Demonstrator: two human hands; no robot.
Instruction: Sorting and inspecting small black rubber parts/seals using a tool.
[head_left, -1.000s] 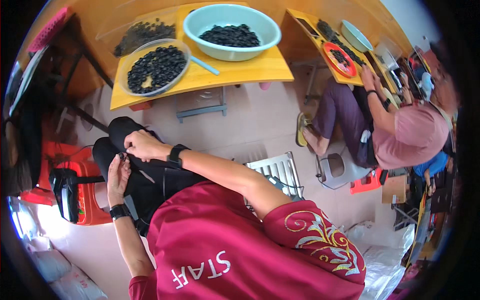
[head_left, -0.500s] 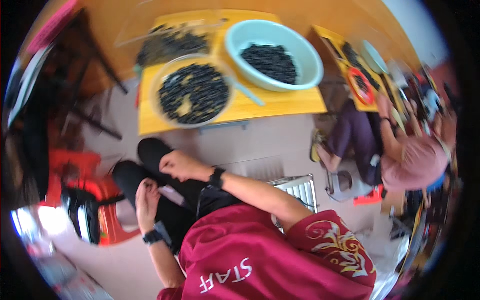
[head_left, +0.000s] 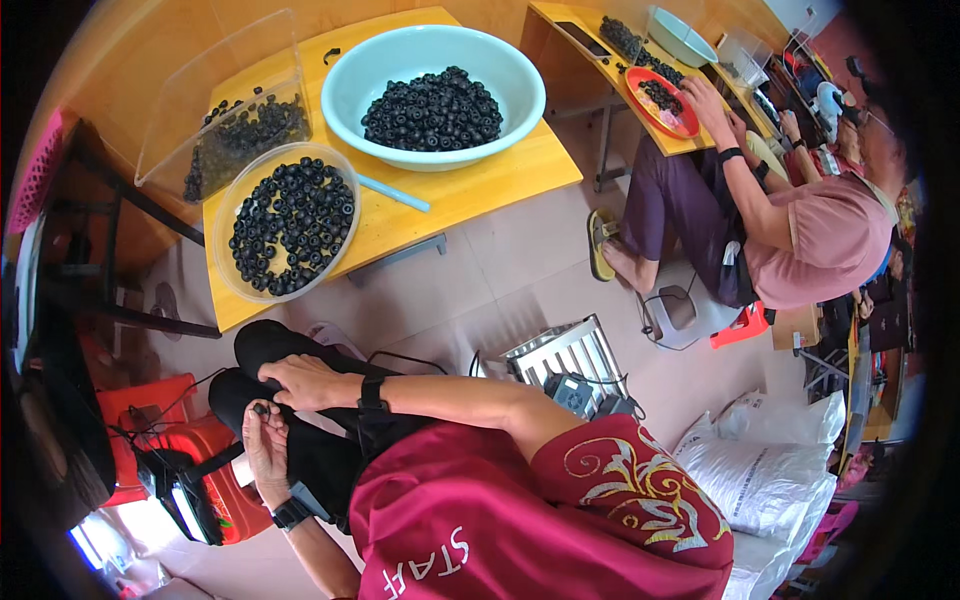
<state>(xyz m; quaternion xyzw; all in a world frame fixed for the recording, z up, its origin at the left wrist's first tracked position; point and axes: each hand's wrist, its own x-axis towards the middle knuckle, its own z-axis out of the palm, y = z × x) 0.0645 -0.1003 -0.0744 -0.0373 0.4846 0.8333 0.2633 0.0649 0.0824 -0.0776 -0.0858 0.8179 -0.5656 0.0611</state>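
Note:
My left hand (head_left: 265, 450) is over my lap, pinching a small black ring-shaped part (head_left: 261, 409) between thumb and fingertips. Just beyond it, my right hand (head_left: 308, 382) is closed with its fingers curled; whatever they hold, if anything, is hidden. On the yellow table ahead, a round clear tub (head_left: 350, 222) holds many of the same black parts (head_left: 275, 215). Behind it to the right stands a wide pale-blue basin (head_left: 345, 122) with a heap of black parts (head_left: 435, 112). A tilted clear plastic bin (head_left: 165, 140) at the left contains more of them.
A pale-blue stick (head_left: 396, 194) lies beside the tub on the yellow table (head_left: 500, 180). To the right a co-worker (head_left: 815, 235) handles parts at a red plate (head_left: 640, 108). A red stool (head_left: 215, 470), a metal rack (head_left: 570, 350) and white sacks (head_left: 750, 475) surround me.
The view has swung, so the table and containers sit farther left and the sacks show more. My hands have come closer together; the left still pinches a small dark part.

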